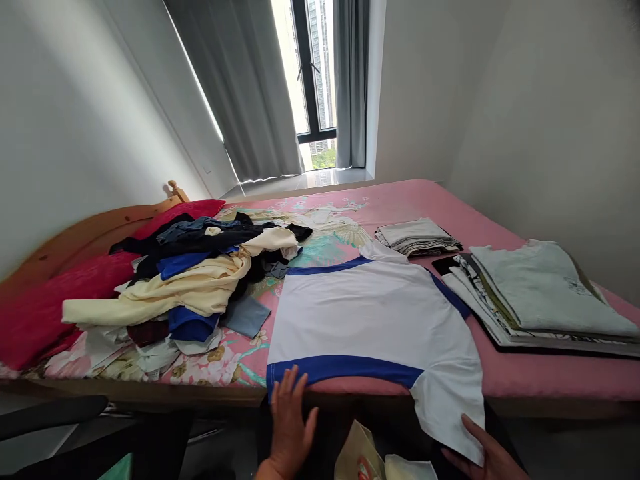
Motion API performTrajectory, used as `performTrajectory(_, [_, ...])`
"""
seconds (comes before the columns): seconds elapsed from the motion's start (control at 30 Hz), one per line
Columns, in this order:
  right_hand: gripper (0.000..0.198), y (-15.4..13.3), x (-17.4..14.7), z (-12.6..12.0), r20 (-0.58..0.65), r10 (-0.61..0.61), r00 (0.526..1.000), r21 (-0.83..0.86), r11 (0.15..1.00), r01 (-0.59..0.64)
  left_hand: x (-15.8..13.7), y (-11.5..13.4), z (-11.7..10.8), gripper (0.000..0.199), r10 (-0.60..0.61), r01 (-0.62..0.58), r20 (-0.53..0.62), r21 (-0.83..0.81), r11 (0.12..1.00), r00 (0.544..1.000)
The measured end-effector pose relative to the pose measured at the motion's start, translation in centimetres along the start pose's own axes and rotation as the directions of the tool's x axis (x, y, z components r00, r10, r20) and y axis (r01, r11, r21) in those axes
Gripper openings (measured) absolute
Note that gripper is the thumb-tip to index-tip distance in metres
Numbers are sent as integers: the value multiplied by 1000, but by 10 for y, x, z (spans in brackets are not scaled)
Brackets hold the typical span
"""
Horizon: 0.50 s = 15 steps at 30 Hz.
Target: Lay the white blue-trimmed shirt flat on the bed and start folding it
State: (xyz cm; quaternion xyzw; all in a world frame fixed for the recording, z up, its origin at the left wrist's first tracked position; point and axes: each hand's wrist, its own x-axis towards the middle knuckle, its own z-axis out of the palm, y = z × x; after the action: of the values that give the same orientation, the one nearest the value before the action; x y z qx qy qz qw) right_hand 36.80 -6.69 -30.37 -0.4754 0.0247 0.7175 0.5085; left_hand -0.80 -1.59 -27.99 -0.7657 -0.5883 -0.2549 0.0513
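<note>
Lying flat on bed (500, 373): white T-shirt (370, 320), blue trim, sleeve overhanging edge.

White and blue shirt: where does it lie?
The white and blue shirt lies flat at the bed's near edge, between the clothes heap and the folded stack.

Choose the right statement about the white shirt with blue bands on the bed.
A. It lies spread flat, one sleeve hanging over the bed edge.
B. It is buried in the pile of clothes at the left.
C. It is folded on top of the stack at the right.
A: the shirt lies spread on the bed, its sleeve hanging past the edge by the right hand, while the left hand touches its blue hem.
</note>
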Motion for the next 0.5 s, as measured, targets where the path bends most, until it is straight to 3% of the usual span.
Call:
performTrajectory(0.1, [61, -4, -2, 5, 51, -25, 998, -77, 997, 29, 2, -43, -2, 50, -1, 2, -3, 142, 990, 1000])
performTrajectory(0.23, [40, -12, -5, 3, 34, -89, 995, -168, 981, 94, 0, -81, -4, 52, 117, -121, 34, 149, 981, 993])
performTrajectory(0.4, [31, -28, -10, 5, -92, -258, 962, -359, 909, 210, 5, -106, -10, 49, 212, -217, 71, 64, 974, 975])
performTrajectory(0.5, [31, -40, -19, 20, -29, -191, 981, -417, 894, 162, 13, -112, -13, 51, 167, -168, 87, 13, 986, 982])
